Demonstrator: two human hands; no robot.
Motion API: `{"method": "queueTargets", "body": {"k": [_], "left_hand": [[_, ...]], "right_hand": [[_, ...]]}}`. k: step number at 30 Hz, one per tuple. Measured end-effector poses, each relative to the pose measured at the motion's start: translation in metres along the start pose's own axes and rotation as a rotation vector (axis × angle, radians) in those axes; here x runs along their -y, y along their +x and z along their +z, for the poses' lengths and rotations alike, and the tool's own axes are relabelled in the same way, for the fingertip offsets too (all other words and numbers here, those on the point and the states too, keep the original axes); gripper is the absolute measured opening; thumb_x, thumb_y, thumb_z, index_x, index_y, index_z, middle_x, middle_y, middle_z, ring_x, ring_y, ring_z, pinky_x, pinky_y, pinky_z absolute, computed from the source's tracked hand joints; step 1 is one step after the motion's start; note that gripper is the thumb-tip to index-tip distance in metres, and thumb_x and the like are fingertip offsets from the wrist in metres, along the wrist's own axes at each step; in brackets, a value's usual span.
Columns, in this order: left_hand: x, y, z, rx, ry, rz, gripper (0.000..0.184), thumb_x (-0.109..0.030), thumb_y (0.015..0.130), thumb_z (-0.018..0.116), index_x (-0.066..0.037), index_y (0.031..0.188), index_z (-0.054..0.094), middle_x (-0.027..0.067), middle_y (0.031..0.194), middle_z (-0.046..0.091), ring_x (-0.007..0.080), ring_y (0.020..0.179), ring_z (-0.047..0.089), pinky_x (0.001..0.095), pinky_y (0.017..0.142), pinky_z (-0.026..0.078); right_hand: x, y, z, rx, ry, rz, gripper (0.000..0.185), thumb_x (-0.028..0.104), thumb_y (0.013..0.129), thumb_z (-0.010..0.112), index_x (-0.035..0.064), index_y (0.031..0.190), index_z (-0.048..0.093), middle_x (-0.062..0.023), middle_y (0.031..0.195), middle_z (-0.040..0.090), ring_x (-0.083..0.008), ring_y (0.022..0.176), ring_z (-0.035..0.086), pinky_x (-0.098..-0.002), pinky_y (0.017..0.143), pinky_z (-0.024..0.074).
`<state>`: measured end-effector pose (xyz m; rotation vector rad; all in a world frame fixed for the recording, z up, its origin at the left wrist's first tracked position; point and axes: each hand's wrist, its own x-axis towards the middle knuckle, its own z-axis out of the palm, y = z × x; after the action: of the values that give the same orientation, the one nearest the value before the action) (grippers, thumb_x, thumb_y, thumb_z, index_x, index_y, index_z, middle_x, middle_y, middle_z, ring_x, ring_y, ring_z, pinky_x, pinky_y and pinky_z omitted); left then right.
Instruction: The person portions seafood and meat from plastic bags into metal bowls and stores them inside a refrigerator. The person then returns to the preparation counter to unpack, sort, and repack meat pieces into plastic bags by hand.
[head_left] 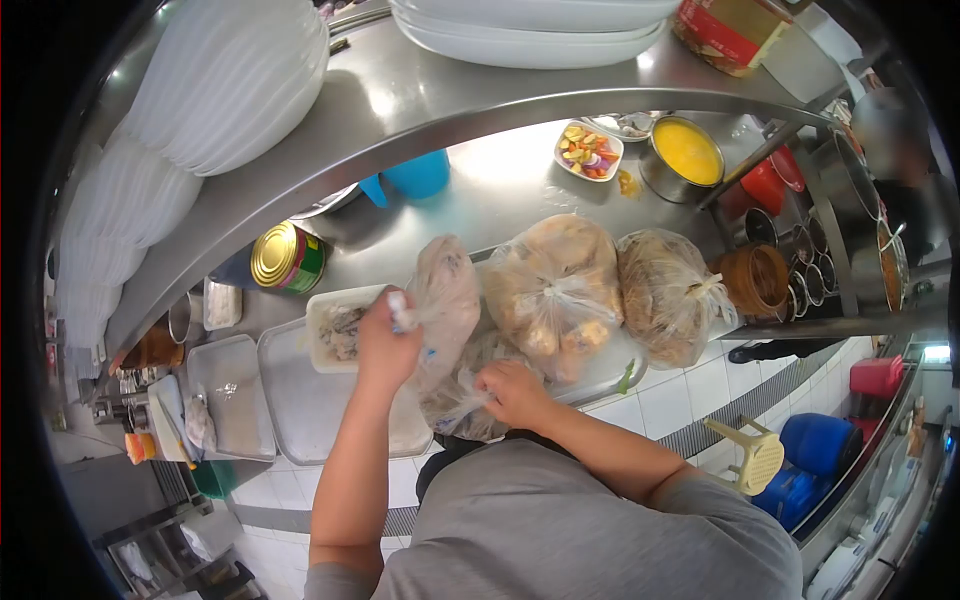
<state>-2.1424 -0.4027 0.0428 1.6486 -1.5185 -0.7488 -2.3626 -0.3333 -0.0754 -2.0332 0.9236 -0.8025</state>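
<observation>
My left hand (388,345) is closed, with a bunched whitish end between its fingers, apparently the neck of a cloudy plastic bag (446,285) with pale contents. That hand is in front of a white rectangular tub (335,350) holding greyish food pieces and partly covers it. Close to my body, my right hand (513,394) has its fingers curled on the crumpled film of another clear plastic bag (462,410). Beyond it sits a large knotted bag (553,290) of light-brown pieces. A second knotted bag (668,300), with brownish contents, stands to its right.
Metal trays (290,410) line the counter's near left. Behind are a green-labelled can (287,257), a blue jug (418,175), a bowl of cut vegetables (588,152) and a pot of yellow liquid (686,158). A steel shelf (480,115) with stacked white dishes overhangs the counter.
</observation>
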Motion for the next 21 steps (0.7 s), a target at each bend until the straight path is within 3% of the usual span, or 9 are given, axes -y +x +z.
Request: {"method": "queueTargets", "body": {"k": [2, 3, 5, 9, 11, 12, 14, 18, 21], "left_hand": [[0.027, 0.009, 0.031, 0.208, 0.201, -0.135, 0.026, -0.003, 0.074, 0.066, -0.003, 0.099, 0.059, 0.0136, 0.099, 0.064, 0.0311, 0.094, 0.065, 0.0390, 0.082, 0.051], [0.049, 0.009, 0.047, 0.213, 0.198, -0.127, 0.026, -0.003, 0.074, 0.066, -0.003, 0.099, 0.059, 0.0136, 0.099, 0.064, 0.0311, 0.094, 0.065, 0.0390, 0.082, 0.051], [0.075, 0.009, 0.067, 0.183, 0.372, -0.064, 0.044, -0.011, 0.076, 0.070, -0.003, 0.118, 0.059, 0.0200, 0.120, 0.063, 0.0433, 0.106, 0.062, 0.0484, 0.092, 0.050], [0.057, -0.016, 0.054, 0.024, 0.424, 0.043, 0.060, -0.016, 0.078, 0.070, -0.003, 0.134, 0.053, 0.0229, 0.130, 0.057, 0.0439, 0.115, 0.058, 0.0497, 0.100, 0.047], [0.022, -0.036, 0.038, -0.010, 0.306, 0.223, 0.064, -0.018, 0.078, 0.073, -0.004, 0.137, 0.054, 0.0248, 0.134, 0.055, 0.0440, 0.125, 0.053, 0.0501, 0.105, 0.044], [0.018, -0.049, 0.037, -0.006, 0.309, 0.212, 0.064, -0.018, 0.078, 0.073, -0.004, 0.137, 0.054, 0.0248, 0.134, 0.055, 0.0440, 0.125, 0.053, 0.0501, 0.105, 0.044], [0.012, -0.072, 0.035, 0.502, 0.250, 0.262, 0.053, -0.013, 0.077, 0.071, -0.003, 0.128, 0.060, 0.0229, 0.137, 0.056, 0.0436, 0.129, 0.051, 0.0496, 0.107, 0.043], [0.046, -0.093, 0.055, 0.456, 0.474, 0.434, 0.051, -0.010, 0.078, 0.070, -0.006, 0.128, 0.060, 0.0211, 0.134, 0.060, 0.0413, 0.124, 0.056, 0.0478, 0.103, 0.047], [0.079, -0.091, 0.054, 0.397, 0.282, 0.172, 0.042, -0.011, 0.080, 0.070, -0.005, 0.122, 0.065, 0.0181, 0.120, 0.068, 0.0367, 0.114, 0.064, 0.0466, 0.098, 0.049]], "right_hand": [[-0.001, -0.002, -0.008, 0.019, -0.012, 0.072, 0.026, 0.015, 0.075, 0.071, 0.0092, 0.100, 0.064, -0.0129, 0.101, 0.066, -0.0374, 0.098, 0.063, -0.0457, 0.084, 0.0506], [0.003, -0.002, -0.015, 0.012, -0.018, 0.076, 0.026, 0.015, 0.075, 0.071, 0.0092, 0.100, 0.064, -0.0129, 0.101, 0.066, -0.0374, 0.098, 0.063, -0.0457, 0.084, 0.0506], [0.016, 0.001, -0.032, -0.024, 0.027, -0.014, 0.036, 0.016, 0.078, 0.072, 0.0105, 0.113, 0.066, -0.0150, 0.111, 0.067, -0.0374, 0.104, 0.063, -0.0449, 0.089, 0.0510], [0.006, -0.010, -0.063, -0.094, -0.051, 0.094, 0.047, 0.020, 0.080, 0.077, 0.0058, 0.123, 0.064, -0.0171, 0.117, 0.065, -0.0390, 0.111, 0.061, -0.0463, 0.097, 0.0480], [-0.011, -0.015, -0.076, -0.272, 0.076, 0.416, 0.048, 0.020, 0.079, 0.077, 0.0055, 0.123, 0.064, -0.0169, 0.121, 0.064, -0.0382, 0.113, 0.060, -0.0479, 0.099, 0.0471], [-0.012, -0.017, -0.081, -0.264, 0.083, 0.423, 0.048, 0.020, 0.079, 0.077, 0.0055, 0.123, 0.064, -0.0169, 0.121, 0.064, -0.0382, 0.113, 0.060, -0.0479, 0.099, 0.0471], [-0.010, -0.015, -0.088, -0.280, -0.085, 0.149, 0.046, 0.020, 0.080, 0.076, 0.0091, 0.123, 0.066, -0.0155, 0.125, 0.063, -0.0382, 0.115, 0.059, -0.0478, 0.101, 0.0468], [-0.001, -0.006, -0.084, -0.114, -0.321, -0.025, 0.043, 0.013, 0.079, 0.073, 0.0088, 0.121, 0.065, -0.0164, 0.129, 0.060, -0.0393, 0.118, 0.057, -0.0491, 0.100, 0.0466], [-0.021, -0.005, -0.078, -0.059, -0.373, 0.040, 0.046, 0.013, 0.076, 0.075, 0.0083, 0.121, 0.065, -0.0173, 0.137, 0.055, -0.0411, 0.124, 0.052, -0.0489, 0.104, 0.0444]]}}
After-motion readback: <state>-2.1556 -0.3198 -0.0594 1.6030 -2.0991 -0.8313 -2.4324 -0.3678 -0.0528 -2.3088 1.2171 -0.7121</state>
